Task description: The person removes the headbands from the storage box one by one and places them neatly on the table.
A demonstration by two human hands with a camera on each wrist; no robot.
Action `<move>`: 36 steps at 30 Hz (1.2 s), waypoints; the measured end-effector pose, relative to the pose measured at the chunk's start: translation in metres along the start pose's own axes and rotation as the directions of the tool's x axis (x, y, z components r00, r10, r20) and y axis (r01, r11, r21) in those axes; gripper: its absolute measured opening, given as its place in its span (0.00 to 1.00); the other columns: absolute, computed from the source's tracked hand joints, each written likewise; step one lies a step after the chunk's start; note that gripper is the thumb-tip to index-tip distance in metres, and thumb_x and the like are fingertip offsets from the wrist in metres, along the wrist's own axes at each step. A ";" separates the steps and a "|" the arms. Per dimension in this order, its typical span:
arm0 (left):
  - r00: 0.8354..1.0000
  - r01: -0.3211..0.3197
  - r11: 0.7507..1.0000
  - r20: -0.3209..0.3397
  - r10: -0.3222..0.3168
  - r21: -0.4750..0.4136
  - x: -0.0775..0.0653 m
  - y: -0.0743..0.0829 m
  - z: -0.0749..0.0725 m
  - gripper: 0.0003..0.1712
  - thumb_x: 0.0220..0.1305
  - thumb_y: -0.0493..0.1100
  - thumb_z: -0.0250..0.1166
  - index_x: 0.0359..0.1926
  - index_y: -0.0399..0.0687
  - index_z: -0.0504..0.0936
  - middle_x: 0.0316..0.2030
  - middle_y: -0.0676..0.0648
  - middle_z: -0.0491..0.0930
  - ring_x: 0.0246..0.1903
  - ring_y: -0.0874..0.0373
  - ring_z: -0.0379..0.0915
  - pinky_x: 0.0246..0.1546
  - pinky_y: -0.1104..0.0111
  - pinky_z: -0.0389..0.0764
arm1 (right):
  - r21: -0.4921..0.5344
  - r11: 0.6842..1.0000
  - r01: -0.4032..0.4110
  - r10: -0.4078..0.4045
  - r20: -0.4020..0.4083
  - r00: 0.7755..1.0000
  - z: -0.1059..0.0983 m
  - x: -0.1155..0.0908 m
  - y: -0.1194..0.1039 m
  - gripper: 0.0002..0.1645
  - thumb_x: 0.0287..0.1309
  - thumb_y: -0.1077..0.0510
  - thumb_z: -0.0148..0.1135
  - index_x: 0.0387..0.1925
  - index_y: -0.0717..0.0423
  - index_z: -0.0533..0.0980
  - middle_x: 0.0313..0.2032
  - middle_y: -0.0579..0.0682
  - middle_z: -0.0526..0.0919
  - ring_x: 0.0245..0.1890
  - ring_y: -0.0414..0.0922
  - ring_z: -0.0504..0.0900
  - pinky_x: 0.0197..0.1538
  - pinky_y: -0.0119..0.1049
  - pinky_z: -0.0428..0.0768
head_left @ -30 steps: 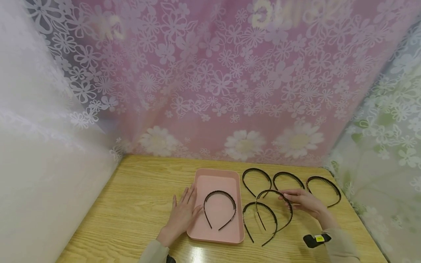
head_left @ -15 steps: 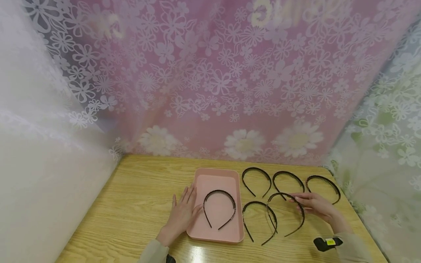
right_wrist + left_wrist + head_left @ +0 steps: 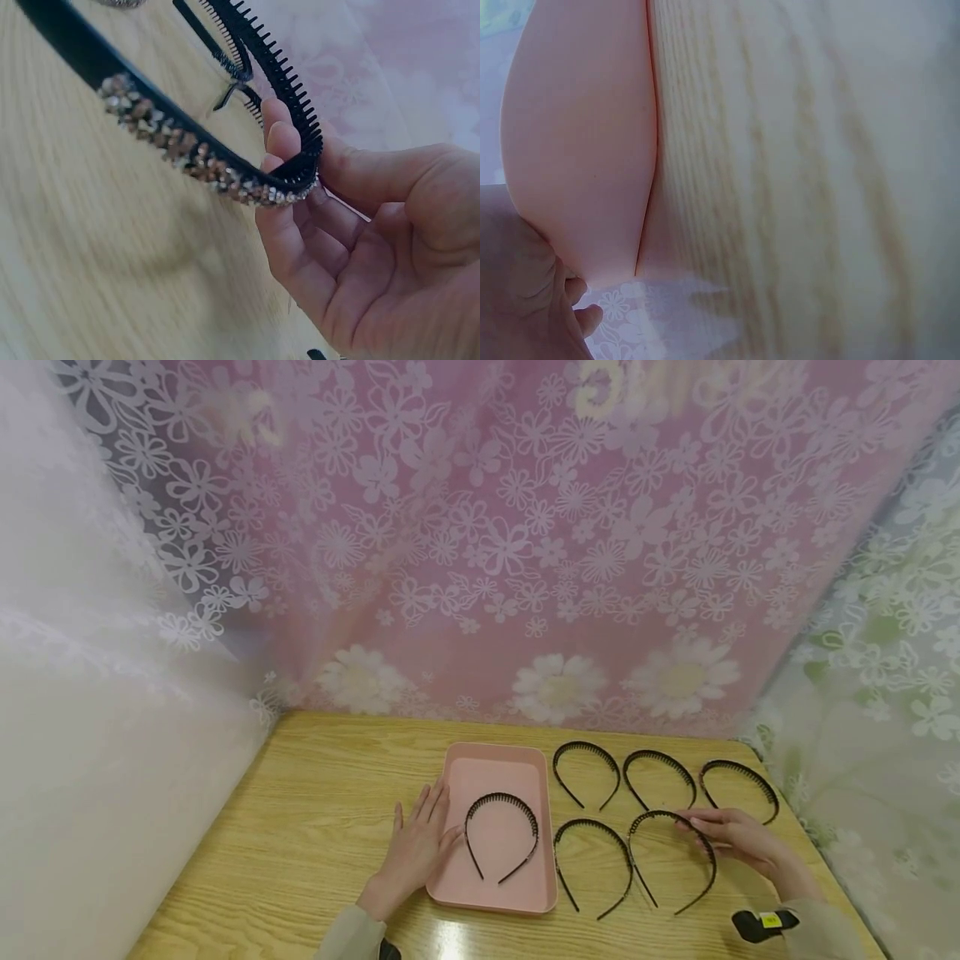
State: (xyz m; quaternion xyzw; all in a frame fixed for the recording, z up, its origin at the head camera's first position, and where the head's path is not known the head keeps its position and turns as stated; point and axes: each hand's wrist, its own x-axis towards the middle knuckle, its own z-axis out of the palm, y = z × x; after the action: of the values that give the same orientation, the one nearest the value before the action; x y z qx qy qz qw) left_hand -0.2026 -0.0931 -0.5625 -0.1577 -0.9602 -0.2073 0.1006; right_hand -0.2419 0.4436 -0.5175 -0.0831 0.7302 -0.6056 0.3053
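With its fingers and thumb, my right hand (image 3: 750,843) pinches a black toothed headband (image 3: 656,813) near the top of its arch. Seen from the right wrist, sparkling stones (image 3: 187,154) run along the headband's outer side, and a shadow falls on the wood below. The headband's two ends point toward the near side of the table. Straight-fingered, my left hand (image 3: 411,856) rests against the left wall of a pink tray (image 3: 491,768). Inside that tray lies one headband (image 3: 501,796). The left wrist view shows the tray's outer wall (image 3: 577,150) beside my hand.
Right of the tray lies another headband (image 3: 592,822), just left of the held one. Behind are three more in a row: a left headband (image 3: 587,745), a middle headband (image 3: 660,755) and a right headband (image 3: 738,765). Floral curtains (image 3: 487,568) enclose the wooden table (image 3: 337,777).
My right hand has moved right and toward me with the headband, which no longer overlaps the front one beside the tray. My left hand and the tray have stayed put.
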 end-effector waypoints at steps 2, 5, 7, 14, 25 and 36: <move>1.000 -0.001 1.000 -0.001 0.001 -0.001 0.000 0.000 0.000 0.39 0.75 0.54 0.57 0.77 0.38 0.60 0.77 0.40 0.56 0.75 0.39 0.53 0.65 0.27 0.53 | 0.001 1.000 -0.012 0.012 -0.007 1.000 -0.001 -0.001 0.002 0.30 0.79 0.56 0.48 0.72 0.71 0.63 0.56 0.44 0.84 0.42 0.44 0.84 0.44 0.40 0.84; 1.000 -0.002 1.000 -0.003 0.002 -0.003 0.000 0.000 0.001 0.39 0.75 0.54 0.58 0.77 0.38 0.60 0.77 0.40 0.57 0.75 0.39 0.53 0.65 0.27 0.53 | -0.009 0.999 -0.032 0.031 -0.025 0.999 -0.002 -0.004 0.004 0.29 0.79 0.56 0.49 0.71 0.71 0.65 0.54 0.45 0.85 0.42 0.44 0.84 0.44 0.39 0.84; 1.000 0.000 1.000 -0.001 0.000 -0.003 0.000 0.000 0.001 0.39 0.75 0.54 0.57 0.77 0.38 0.60 0.77 0.40 0.57 0.75 0.39 0.53 0.66 0.28 0.53 | -0.015 0.999 -0.044 0.043 -0.039 0.998 -0.003 -0.005 0.006 0.28 0.78 0.56 0.49 0.70 0.70 0.67 0.52 0.45 0.85 0.41 0.43 0.84 0.43 0.39 0.84; 1.000 0.008 1.000 0.012 -0.008 -0.005 0.000 0.001 -0.001 0.39 0.75 0.55 0.57 0.77 0.38 0.60 0.77 0.40 0.56 0.75 0.39 0.52 0.67 0.28 0.52 | -0.022 0.998 -0.058 0.057 -0.044 0.997 -0.005 -0.008 0.011 0.28 0.78 0.56 0.50 0.69 0.72 0.67 0.52 0.48 0.86 0.40 0.43 0.83 0.42 0.40 0.84; 1.000 0.006 1.000 0.013 -0.006 -0.005 -0.001 0.002 -0.003 0.39 0.75 0.54 0.57 0.77 0.37 0.60 0.77 0.40 0.56 0.75 0.39 0.52 0.66 0.28 0.52 | -0.108 0.989 -0.100 0.089 -0.095 0.991 0.000 -0.011 0.011 0.30 0.78 0.54 0.51 0.67 0.76 0.67 0.47 0.50 0.86 0.41 0.46 0.85 0.45 0.44 0.85; 1.000 -0.002 1.000 -0.002 0.002 -0.007 -0.001 0.002 -0.002 0.39 0.75 0.54 0.58 0.77 0.37 0.60 0.77 0.40 0.56 0.75 0.39 0.52 0.66 0.28 0.52 | -0.357 0.922 -0.151 0.048 -0.280 0.959 0.009 -0.009 0.008 0.31 0.73 0.52 0.59 0.64 0.73 0.72 0.56 0.64 0.83 0.44 0.38 0.85 0.46 0.39 0.85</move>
State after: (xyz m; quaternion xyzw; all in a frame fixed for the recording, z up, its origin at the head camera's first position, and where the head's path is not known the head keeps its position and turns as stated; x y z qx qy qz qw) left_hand -0.2008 -0.0930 -0.5603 -0.1587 -0.9593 -0.2108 0.1010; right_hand -0.2275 0.4426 -0.5230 -0.0202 0.8700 -0.4439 0.2136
